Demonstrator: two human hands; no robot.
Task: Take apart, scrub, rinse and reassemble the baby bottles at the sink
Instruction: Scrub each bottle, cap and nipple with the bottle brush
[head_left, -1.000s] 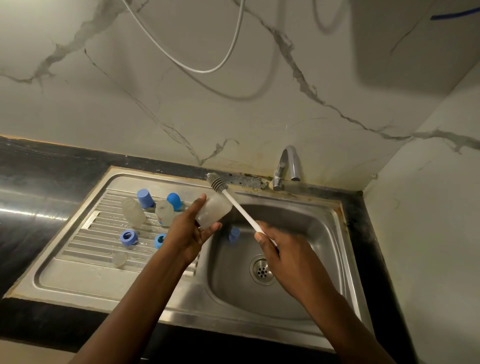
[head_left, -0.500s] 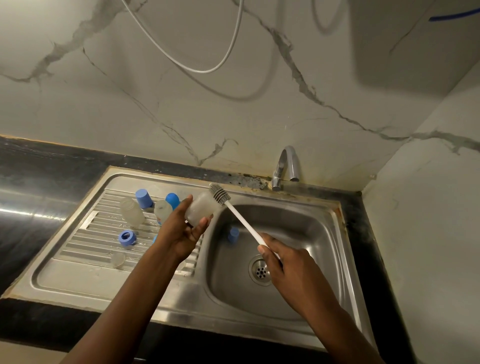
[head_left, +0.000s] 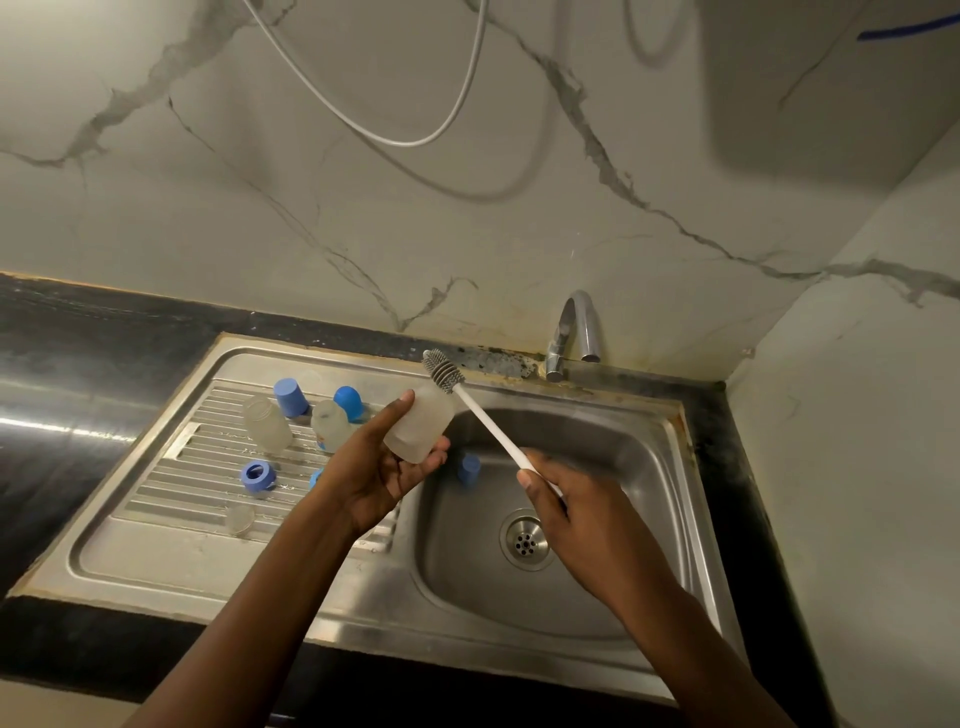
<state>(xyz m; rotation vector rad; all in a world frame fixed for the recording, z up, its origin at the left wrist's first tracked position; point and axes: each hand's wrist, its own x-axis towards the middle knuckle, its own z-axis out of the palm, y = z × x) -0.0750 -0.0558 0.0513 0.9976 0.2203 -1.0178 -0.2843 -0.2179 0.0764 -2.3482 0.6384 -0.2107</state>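
Frosted bottle (head_left: 423, 423), clasped in my left hand (head_left: 379, 483), could slip into the sink (head_left: 649, 467) if my right hand (head_left: 576, 514), gripping the brush (head_left: 496, 435), jabs too hard.

Frosted bottle (head_left: 422, 423) tilted, capless, grey-bristled white-handled brush (head_left: 485, 421) angled alongside, its head just past the mouth

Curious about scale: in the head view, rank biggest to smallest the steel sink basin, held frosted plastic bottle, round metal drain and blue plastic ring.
1. Steel sink basin
2. Frosted plastic bottle, held nearer the camera, so flattered
3. Round metal drain
4. Blue plastic ring, a little smaller-looking than the drain
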